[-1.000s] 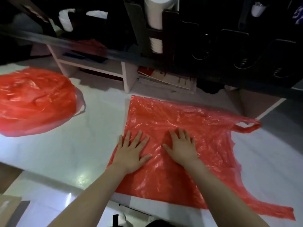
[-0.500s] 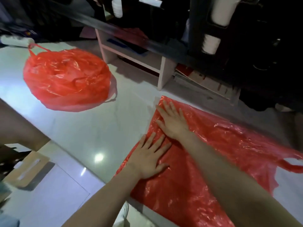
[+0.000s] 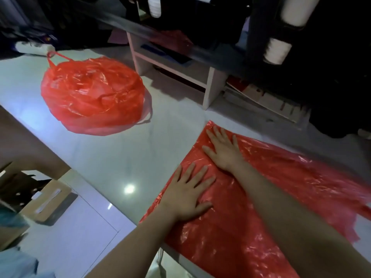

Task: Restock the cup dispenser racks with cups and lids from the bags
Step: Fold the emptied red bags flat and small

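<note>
An empty red plastic bag (image 3: pixel 277 193) lies spread flat on the white counter (image 3: pixel 124 157). My left hand (image 3: pixel 188 195) presses flat on its near left part, fingers straight and spread. My right hand (image 3: pixel 222 149) lies flat on the bag's far left corner. A full, tied red bag (image 3: pixel 92 95) sits on the counter at the far left. White cup stacks (image 3: pixel 277 50) hang in the dark dispenser rack (image 3: pixel 259 27) at the upper right, and another white cup stack (image 3: pixel 155 7) shows at the top centre.
A pale shelf unit (image 3: pixel 208 91) stands at the back of the counter with flat cardboard (image 3: pixel 271 99) beside it. A cardboard box (image 3: pixel 46 203) sits on the floor at lower left. A white roll (image 3: pixel 34 48) lies far left.
My view has swung left, so the full bag is nearer the centre. My right hand has slid forward to the flat bag's far left corner; my left hand stays flat nearer me.
</note>
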The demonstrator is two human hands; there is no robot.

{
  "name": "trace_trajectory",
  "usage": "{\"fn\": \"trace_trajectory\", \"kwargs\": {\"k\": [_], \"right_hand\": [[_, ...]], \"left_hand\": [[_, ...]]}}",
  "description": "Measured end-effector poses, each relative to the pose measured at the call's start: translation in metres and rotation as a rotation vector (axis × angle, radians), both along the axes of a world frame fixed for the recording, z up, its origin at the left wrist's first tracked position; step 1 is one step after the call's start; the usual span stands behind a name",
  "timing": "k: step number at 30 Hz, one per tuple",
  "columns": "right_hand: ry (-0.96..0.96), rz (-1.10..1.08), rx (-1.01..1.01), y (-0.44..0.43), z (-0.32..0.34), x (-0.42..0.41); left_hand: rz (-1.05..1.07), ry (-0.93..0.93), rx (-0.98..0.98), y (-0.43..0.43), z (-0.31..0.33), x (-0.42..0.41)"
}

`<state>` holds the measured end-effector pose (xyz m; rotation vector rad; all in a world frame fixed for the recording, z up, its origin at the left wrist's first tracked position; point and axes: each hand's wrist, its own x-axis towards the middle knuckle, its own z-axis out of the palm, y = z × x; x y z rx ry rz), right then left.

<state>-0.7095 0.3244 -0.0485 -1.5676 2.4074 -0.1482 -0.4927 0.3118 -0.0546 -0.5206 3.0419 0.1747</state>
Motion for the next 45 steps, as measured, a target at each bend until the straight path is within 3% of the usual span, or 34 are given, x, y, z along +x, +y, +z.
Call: {"fn": "trace_trajectory", "kwargs": {"k": [4, 11, 15, 20, 25, 30, 32, 36, 45], "right_hand": [[0.018, -0.047, -0.033, 0.063, 0.003, -0.023], [0.093, -0.417, 0.046, 0.186, 0.017, -0.062], [0.108, -0.461, -0.177, 0.218, 0.034, -0.053], [0.162, -0.656, -0.312, 0.258, 0.050, -0.051], [0.259, -0.832, -0.476, 0.306, 0.057, -0.054], [0.280, -1.281, -0.906, 0.360, 0.052, -0.043], [0.285, -1.368, -0.974, 0.382, 0.049, -0.040], [0.290, -1.437, -0.931, 0.410, 0.043, -0.031], [0.277, -1.067, -0.531, 0.419, 0.027, -0.021]], "left_hand": [[-0.019, 0.001, -0.020, -0.024, 0.004, 0.013], [-0.093, -0.090, -0.038, -0.041, 0.012, 0.019], [-0.048, -0.069, 0.099, -0.045, 0.022, 0.008], [-0.035, 0.064, 0.065, -0.051, 0.039, -0.031], [-0.075, 0.060, 0.067, -0.053, 0.037, -0.083], [-0.137, 0.034, 0.101, -0.041, 0.033, -0.128], [-0.204, 0.019, 0.102, -0.031, 0.029, -0.141], [-0.326, -0.014, 0.067, -0.012, 0.017, -0.156], [-0.280, -0.090, -0.016, -0.020, 0.005, -0.149]]}}
